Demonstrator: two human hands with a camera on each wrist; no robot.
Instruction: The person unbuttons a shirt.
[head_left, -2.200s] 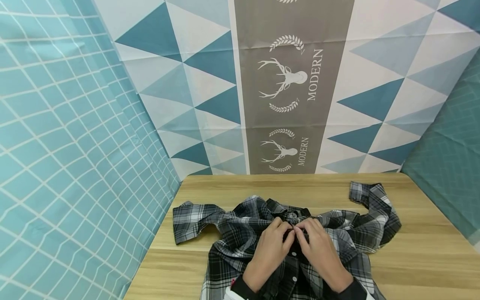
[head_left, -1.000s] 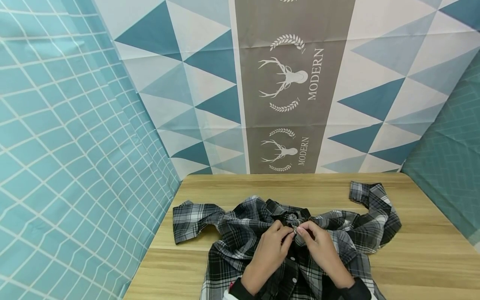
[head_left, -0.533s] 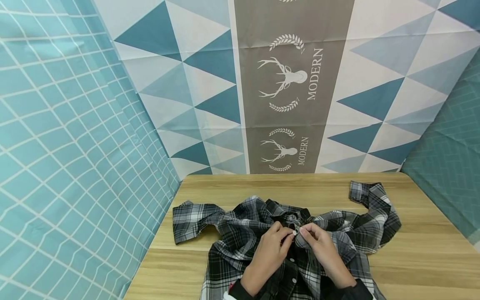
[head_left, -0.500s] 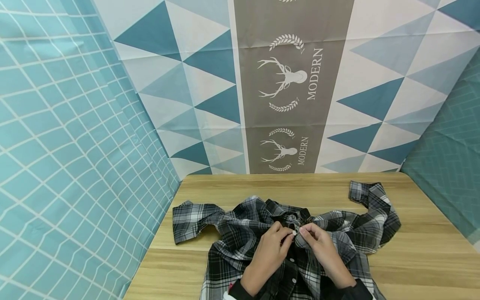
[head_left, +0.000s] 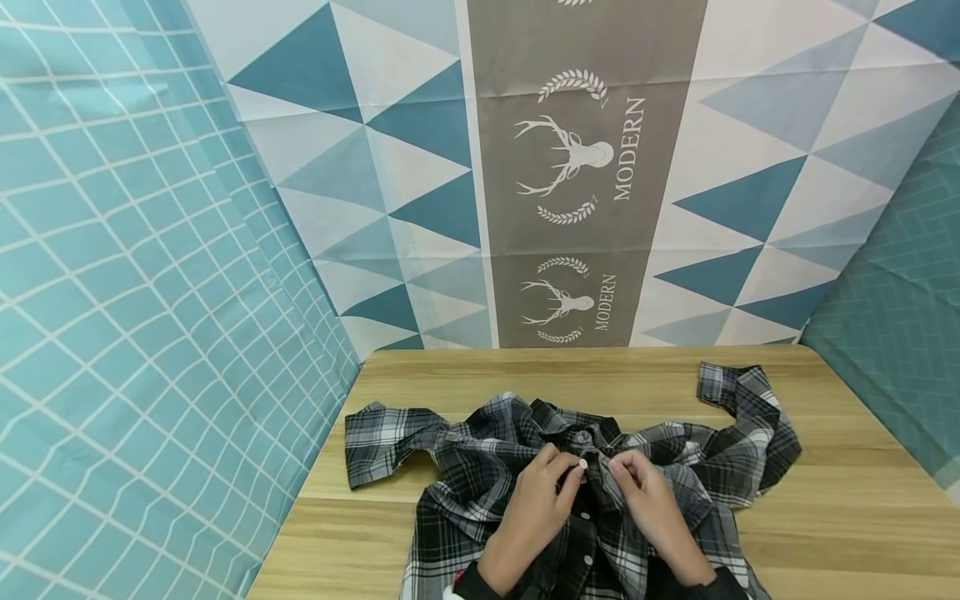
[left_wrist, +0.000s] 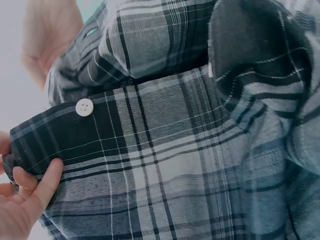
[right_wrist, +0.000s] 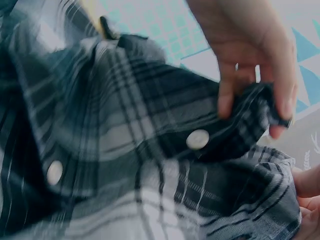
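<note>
Fingers (head_left: pixel 564 459) of left hand (head_left: pixel 536 496) and right hand (head_left: pixel 649 496) in pinches on a plaid shirt (head_left: pixel 480 450); wrists (head_left: pixel 504 557) apart, angled inward.

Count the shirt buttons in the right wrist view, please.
2: one button near the left hand, another button at lower left. Folds of the plaid shirt may hide more.

Backed by a triangle-patterned wall (head_left: pixel 412 167), split by a brown-grey band (head_left: pixel 566 237) of white deer heads (head_left: pixel 596 155) and sideways "MODERN" lettering (head_left: pixel 630 150); flanked at left by a white-gridded aqua wall (head_left: pixel 135 275), at right by a darker teal wall (head_left: pixel 892 308); fronted by a wood-grain surface (head_left: pixel 847 517).
</note>
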